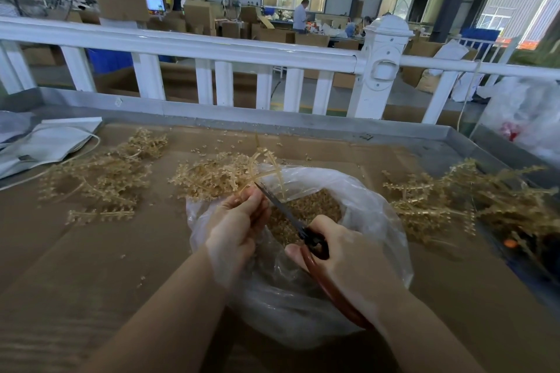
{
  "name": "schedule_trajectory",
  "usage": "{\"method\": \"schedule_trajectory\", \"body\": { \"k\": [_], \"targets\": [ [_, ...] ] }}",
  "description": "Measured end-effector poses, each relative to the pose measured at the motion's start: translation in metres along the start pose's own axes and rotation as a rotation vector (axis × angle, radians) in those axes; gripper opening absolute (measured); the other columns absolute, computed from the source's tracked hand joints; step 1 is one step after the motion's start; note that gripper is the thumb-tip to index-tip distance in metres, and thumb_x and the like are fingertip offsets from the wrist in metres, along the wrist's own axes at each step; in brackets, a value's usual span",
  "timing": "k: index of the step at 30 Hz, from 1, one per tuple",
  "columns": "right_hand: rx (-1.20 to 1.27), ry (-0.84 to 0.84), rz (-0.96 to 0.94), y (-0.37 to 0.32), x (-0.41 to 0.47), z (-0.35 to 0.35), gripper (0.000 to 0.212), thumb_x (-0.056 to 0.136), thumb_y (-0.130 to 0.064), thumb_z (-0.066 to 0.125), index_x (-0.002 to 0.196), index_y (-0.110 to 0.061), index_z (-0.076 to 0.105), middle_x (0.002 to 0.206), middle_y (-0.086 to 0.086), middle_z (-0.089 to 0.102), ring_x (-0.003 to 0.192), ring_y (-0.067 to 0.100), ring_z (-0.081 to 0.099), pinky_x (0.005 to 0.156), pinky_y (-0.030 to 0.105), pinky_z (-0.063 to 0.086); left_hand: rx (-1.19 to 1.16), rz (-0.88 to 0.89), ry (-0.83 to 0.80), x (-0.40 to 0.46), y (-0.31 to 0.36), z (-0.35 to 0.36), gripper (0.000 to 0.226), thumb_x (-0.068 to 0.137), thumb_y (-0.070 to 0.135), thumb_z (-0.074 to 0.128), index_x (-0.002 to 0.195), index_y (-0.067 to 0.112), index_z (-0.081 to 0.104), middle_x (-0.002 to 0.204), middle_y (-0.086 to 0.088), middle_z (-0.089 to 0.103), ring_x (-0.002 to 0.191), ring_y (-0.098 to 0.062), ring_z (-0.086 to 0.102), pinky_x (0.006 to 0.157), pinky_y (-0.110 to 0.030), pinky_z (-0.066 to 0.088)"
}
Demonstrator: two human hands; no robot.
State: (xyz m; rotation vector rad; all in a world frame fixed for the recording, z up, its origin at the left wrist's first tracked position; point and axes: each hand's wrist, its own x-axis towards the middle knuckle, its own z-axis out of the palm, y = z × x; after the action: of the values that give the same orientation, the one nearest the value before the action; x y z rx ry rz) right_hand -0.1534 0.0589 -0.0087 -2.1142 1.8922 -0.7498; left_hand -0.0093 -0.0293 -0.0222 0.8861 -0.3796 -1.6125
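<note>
My left hand (239,221) pinches the stem of a tan plastic sprue branch (266,163) over an open clear plastic bag (363,191). My right hand (342,254) grips the red-brown handles of scissors (291,218). Their dark blades point up and left toward the fingers of the left hand, next to the held stem. Inside the bag lies a heap of small tan cut pieces (309,209). The bag sits on a cardboard-covered table (91,266), between my two forearms.
Piles of tan sprue branches lie at the left (100,172), centre (209,175) and right (472,197) of the table. Grey-white folded sheets (45,142) sit at the far left. A white railing (212,51) runs behind the table's metal rim. A white plastic sack (527,112) is at the right.
</note>
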Motion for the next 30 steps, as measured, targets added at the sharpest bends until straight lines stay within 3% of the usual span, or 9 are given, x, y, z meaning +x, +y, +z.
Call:
{"method": "schedule_trajectory", "body": {
  "k": [9, 15, 25, 30],
  "targets": [
    [0.049, 0.002, 0.016, 0.0005, 0.0002, 0.0042, 0.033, 0.083, -0.064, 0.053, 0.079, -0.033, 0.044, 0.061, -0.015, 0.051, 0.061, -0.010, 0.052, 0.059, 0.005, 0.037, 0.011, -0.026, -0.025, 0.0006, -0.0003, -0.0027, 0.011, 0.086, -0.003, 0.058, 0.077, 0.005, 0.059, 0.055, -0.003, 0.064, 0.048, -0.008, 0.062, 0.047, -0.019, 0.053],
    [0.070, -0.050, 0.024, 0.0021, 0.0024, 0.0005, 0.034, 0.083, -0.064, 0.052, 0.082, -0.030, 0.047, 0.066, -0.013, 0.055, 0.061, -0.003, 0.053, 0.054, 0.013, 0.035, 0.055, 0.008, -0.044, -0.0003, -0.0008, -0.0035, 0.016, 0.086, -0.003, 0.057, 0.075, 0.007, 0.058, 0.054, -0.001, 0.064, 0.048, -0.008, 0.063, 0.048, -0.019, 0.053],
    [0.027, -0.051, 0.019, 0.0005, 0.0002, -0.0031, 0.032, 0.084, -0.065, 0.051, 0.084, -0.034, 0.045, 0.070, -0.013, 0.056, 0.064, -0.004, 0.053, 0.055, 0.012, 0.038, 0.106, 0.040, -0.033, -0.0017, -0.0020, -0.0032, 0.017, 0.087, -0.004, 0.057, 0.074, 0.007, 0.057, 0.054, -0.001, 0.064, 0.048, -0.008, 0.063, 0.048, -0.018, 0.053],
    [0.037, -0.044, 0.021, 0.0014, 0.0001, -0.0023, 0.034, 0.084, -0.064, 0.052, 0.088, -0.031, 0.048, 0.074, -0.010, 0.059, 0.070, 0.002, 0.056, 0.062, 0.016, 0.042, 0.145, 0.048, -0.038, -0.0022, -0.0040, -0.0031, 0.020, 0.087, -0.004, 0.057, 0.073, 0.010, 0.056, 0.060, -0.002, 0.064, 0.053, -0.009, 0.063, 0.049, -0.018, 0.053]
  ]
}}
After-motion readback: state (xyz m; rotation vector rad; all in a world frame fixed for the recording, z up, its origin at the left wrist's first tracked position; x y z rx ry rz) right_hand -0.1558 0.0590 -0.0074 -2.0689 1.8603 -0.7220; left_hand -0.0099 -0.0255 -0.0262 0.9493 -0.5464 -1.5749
